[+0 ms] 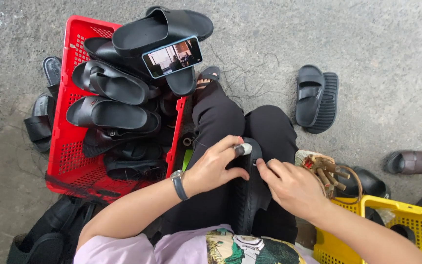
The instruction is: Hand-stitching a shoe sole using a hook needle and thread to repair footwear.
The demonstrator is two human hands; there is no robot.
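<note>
A black slide sandal (250, 195) stands on edge on my lap, between my black trouser legs. My left hand (215, 166) grips its upper part; a white cap covers one fingertip and a watch is on the wrist. Against the sandal's right side rests my right hand (291, 188), fingers pinched together at the strap. What those fingers hold is too small to make out.
A red crate (63, 146) at left is heaped with black sandals, with a phone (172, 56) propped on top. A yellow crate (406, 220) sits at lower right beside a bundle of wooden pegs (324, 168). Loose sandals (316, 99) and a brown sandal (412, 162) lie on the concrete.
</note>
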